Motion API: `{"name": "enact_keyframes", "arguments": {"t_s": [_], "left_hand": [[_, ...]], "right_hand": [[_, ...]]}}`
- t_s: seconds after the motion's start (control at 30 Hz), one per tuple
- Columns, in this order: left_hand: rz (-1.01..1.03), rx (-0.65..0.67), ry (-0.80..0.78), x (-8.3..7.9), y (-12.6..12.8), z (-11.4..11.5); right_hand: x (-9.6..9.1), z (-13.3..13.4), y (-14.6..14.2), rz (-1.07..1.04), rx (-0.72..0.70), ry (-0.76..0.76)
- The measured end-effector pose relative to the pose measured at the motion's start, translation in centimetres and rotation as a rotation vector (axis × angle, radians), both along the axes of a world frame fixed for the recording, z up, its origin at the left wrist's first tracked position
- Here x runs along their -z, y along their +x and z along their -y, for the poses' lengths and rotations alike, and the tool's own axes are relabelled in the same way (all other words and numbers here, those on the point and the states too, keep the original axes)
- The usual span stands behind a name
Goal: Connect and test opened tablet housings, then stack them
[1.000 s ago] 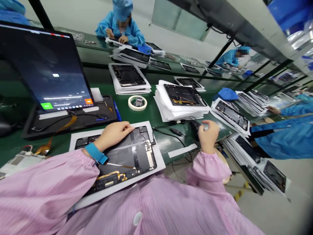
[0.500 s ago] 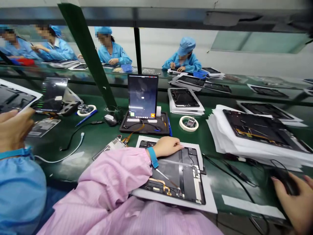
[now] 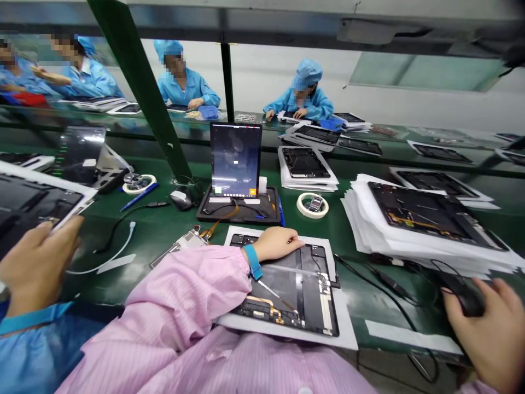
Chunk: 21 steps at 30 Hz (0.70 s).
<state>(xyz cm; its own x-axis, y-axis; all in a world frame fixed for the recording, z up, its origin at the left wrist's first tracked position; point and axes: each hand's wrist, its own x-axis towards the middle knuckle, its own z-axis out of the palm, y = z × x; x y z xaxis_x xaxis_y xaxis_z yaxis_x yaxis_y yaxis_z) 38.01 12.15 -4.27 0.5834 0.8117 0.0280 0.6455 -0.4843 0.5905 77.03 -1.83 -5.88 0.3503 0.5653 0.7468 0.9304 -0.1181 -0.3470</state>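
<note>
Left hand [image 3: 279, 243] lies flat on tablet [image 3: 305, 298], right hand [image 3: 490, 328] cups mouse [image 3: 461, 295].
Tablet looks thin, stiff, fragile — best held by its edges.

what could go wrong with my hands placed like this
1. The left hand and pink sleeve lie on the opened tablet; a drag might snag its orange flex cable.
2. The right hand grips the mouse, whose cable runs beside the stack of tablets; a tug could shift the stack.
</note>
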Motion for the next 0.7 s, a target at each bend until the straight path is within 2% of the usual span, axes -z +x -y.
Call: {"name": "enact_keyframes", "arguments": {"t_s": [0.07, 0.1, 0.13, 0.17, 0.2, 0.27, 0.37, 0.47, 0.6, 0.7], "left_hand": [[0.002, 0.006, 0.003, 0.1, 0.0, 0.1], [0.007, 0.005, 0.007, 0.2, 0.0, 0.2], [0.014, 0.003, 0.01, 0.3, -0.1, 0.3], [0.02, 0.0, 0.013, 0.3, -0.1, 0.3], [0.024, -0.001, 0.013, 0.4, -0.1, 0.3], [0.017, 0.006, 0.013, 0.3, -0.2, 0.3], [-0.006, 0.022, 0.012, 0.1, -0.3, 0.3], [-0.004, 0.018, 0.013, 0.3, -0.4, 0.4], [0.043, 0.0, 0.02, 0.2, -0.1, 0.8], [0.156, 0.028, 0.2, -1.5, -0.3, 1.2]], "right_hand": [[-1.8, 0.5, -4.3, 0.127, -0.06, 0.188], [-2.6, 0.6, -6.7, 0.163, -0.167, 0.138], [-3.3, 0.5, -9.1, 0.204, -0.371, 0.03], [-3.7, 0.2, -11.2, 0.267, -0.593, -0.158], [-4.0, -0.3, -13.1, 0.342, -0.719, -0.34], [-4.1, -1.5, -15.7, 0.432, -0.845, -0.544], [-3.9, -3.1, -16.5, 0.458, -0.959, -0.648], [-3.9, -3.8, -14.9, 0.439, -1.061, -0.706], [-5.8, -4.2, -13.1, 0.366, -0.999, -0.807], [-7.8, -6.1, -15.0, 0.282, -0.97, -0.773]]}}
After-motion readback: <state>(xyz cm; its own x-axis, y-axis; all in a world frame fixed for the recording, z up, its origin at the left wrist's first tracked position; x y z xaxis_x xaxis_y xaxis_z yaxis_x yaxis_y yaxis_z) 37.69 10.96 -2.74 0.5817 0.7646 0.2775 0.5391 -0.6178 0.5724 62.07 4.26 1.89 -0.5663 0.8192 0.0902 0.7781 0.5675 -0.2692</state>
